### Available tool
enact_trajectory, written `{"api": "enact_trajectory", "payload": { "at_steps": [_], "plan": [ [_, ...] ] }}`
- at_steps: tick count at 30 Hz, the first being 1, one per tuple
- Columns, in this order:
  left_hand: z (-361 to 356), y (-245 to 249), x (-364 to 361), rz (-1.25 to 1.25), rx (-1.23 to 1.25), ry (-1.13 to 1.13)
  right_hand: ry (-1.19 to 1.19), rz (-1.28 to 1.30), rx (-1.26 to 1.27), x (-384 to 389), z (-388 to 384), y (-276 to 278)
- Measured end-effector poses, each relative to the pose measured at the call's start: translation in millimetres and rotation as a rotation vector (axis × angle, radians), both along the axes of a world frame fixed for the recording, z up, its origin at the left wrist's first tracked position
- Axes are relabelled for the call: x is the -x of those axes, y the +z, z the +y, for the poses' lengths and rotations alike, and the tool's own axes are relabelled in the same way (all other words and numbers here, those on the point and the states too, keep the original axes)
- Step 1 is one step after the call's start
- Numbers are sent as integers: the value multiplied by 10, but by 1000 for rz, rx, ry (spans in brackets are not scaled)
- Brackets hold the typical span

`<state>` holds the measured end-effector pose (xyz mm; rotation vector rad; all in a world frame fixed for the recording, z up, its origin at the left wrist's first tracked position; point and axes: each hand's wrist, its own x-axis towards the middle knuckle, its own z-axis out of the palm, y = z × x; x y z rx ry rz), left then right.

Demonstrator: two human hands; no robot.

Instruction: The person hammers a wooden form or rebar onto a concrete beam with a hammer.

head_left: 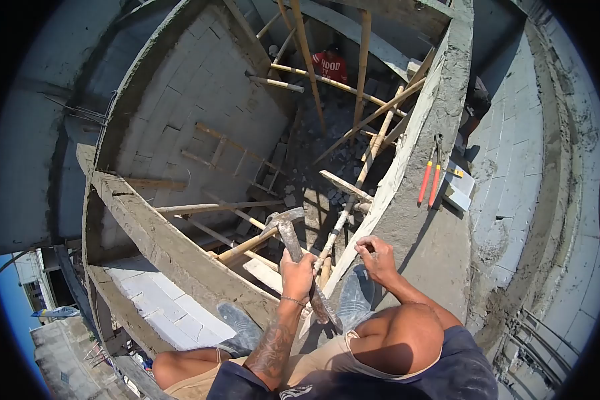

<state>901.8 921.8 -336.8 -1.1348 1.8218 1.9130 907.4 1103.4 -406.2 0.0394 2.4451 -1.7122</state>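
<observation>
My left hand (297, 275) is wrapped around the handle of a dusty hammer (289, 217). The hammer's head points up and away from me, and the lower end of its handle slants down between my knees. To the right, my right hand (375, 259) hovers near the inner edge of the concrete beam (413, 230), thumb and fingers pinched together. Whether anything small sits in that pinch I cannot make out. Farther along the beam top lie pincers with red and yellow handles (430, 177), apart from both hands.
Below me drops a deep space crossed by bamboo poles (343, 220) and a wooden ladder (230, 152). A person in a red shirt (330, 65) is down there; another person (477, 103) is beyond the beam. A pale block (458, 193) lies near the pincers.
</observation>
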Motion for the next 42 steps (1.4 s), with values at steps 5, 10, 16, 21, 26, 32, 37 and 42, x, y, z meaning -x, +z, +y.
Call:
{"api": "enact_trajectory", "payload": {
  "at_steps": [5,10,16,21,26,32,37,42],
  "plan": [
    [-44,-580,-30,80,241,-152,428,-175,235,-49,-348,216],
    [175,-463,89,79,339,-161,526,-271,-48,21,-434,349],
    [430,-164,225,71,387,-264,307,-111,-158,-11,-549,374],
    [506,31,295,321,301,-471,255,20,-238,-128,-352,426],
    [350,-267,221,363,33,-478,-260,-175,-59,-248,-96,513],
    [-77,-1160,-129,21,411,-691,-454,-311,-192,-789,492,256],
    [125,-1259,-229,-197,486,-1003,-581,-411,-115,-1042,420,208],
    [369,-1184,-62,-108,554,-1036,-473,-474,-125,-1041,355,335]
  ]
}}
